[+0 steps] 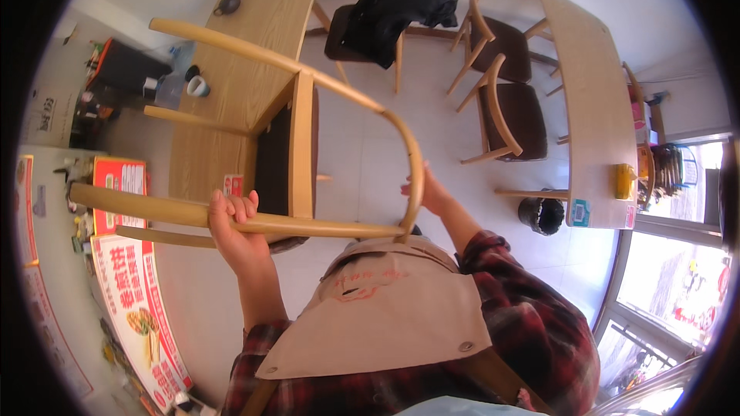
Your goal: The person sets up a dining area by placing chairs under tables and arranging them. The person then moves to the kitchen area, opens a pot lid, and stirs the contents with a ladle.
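A light wooden chair (300, 150) is held tipped on its side before my body. Its legs point left, and its curved backrest rail (413, 153) comes round on the right, close to my apron (376, 312). The underside of its dark seat (273, 164) faces left. My left hand (237, 225) is wrapped around the near leg. At the curved rail, my right hand (430, 190) has its fingers around the wood, partly hidden by it. Behind the chair stands a wooden table (254, 69), partly covered by it in view.
A chair with a black jacket (399, 8) stands at the back. Right of it are two brown-seated chairs (511, 118) at a long table (595, 98) bearing a yellow pack (624, 181). A lined waste bin (540, 215) sits below. Illuminated food signs (136, 306) line the left.
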Available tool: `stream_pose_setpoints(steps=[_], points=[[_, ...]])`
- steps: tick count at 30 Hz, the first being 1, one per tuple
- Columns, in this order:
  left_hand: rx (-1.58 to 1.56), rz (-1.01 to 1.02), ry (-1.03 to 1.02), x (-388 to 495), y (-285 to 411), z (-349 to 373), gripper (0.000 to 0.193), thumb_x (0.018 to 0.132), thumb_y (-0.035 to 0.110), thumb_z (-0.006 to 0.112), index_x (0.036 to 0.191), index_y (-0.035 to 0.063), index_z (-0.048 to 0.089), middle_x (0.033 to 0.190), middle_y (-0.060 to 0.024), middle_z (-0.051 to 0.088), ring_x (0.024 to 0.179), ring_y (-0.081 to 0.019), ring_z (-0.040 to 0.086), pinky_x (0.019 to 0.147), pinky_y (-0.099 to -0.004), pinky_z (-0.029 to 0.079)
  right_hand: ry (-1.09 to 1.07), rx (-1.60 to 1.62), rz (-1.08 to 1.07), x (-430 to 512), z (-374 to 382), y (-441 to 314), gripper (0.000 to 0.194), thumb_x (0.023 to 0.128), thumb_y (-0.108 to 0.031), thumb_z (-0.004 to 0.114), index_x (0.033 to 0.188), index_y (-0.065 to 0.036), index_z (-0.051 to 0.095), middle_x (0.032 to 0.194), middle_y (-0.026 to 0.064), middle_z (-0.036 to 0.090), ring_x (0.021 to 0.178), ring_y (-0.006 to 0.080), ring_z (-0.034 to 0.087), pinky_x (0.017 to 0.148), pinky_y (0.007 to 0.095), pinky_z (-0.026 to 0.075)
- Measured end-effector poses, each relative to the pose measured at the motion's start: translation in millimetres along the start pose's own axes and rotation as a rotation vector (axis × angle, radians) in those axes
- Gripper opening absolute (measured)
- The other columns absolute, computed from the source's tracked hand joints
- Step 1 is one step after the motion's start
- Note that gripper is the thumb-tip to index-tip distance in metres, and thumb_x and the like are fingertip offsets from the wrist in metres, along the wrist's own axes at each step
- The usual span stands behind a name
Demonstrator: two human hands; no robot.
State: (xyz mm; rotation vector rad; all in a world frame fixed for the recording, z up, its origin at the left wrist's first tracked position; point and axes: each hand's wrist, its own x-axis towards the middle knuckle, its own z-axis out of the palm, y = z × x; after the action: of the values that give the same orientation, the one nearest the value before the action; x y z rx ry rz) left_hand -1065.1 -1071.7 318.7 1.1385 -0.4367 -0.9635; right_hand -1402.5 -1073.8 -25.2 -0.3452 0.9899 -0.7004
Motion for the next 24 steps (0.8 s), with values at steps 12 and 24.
stream_pose_setpoints(steps=[12, 24], points=[[-0.498, -0.173, 0.201, -197.9, -11.1, -69.0, 0.033, 0.104, 0.023, 0.044, 0.073, 0.0142, 0.039, 0.060, 0.0027, 0.035, 0.058, -0.0136, 0.039, 0.090, -0.0377, 0.051, -0.154, 0.045, -0.167, -197.4, 39.9, -177.5, 0.032, 0.095, -0.029, 0.058, 0.105, 0.002, 0.055, 0.066, 0.0047, 0.056, 0.051, 0.0121, 0.054, 0.046, 0.0217, 0.045], [-0.410, -0.546, 0.487, -256.4, -157.5, -278.2, 0.040, 0.097, 0.042, 0.059, 0.096, 0.0020, 0.058, 0.091, -0.0092, 0.067, 0.084, -0.0256, 0.063, 0.085, -0.0368, 0.053, -0.273, -0.478, -0.072, -203.4, 179.6, -107.8, 0.021, 0.092, -0.020, 0.061, 0.099, 0.000, 0.057, 0.068, 0.0094, 0.061, 0.054, 0.0183, 0.060, 0.050, 0.0290, 0.049]])
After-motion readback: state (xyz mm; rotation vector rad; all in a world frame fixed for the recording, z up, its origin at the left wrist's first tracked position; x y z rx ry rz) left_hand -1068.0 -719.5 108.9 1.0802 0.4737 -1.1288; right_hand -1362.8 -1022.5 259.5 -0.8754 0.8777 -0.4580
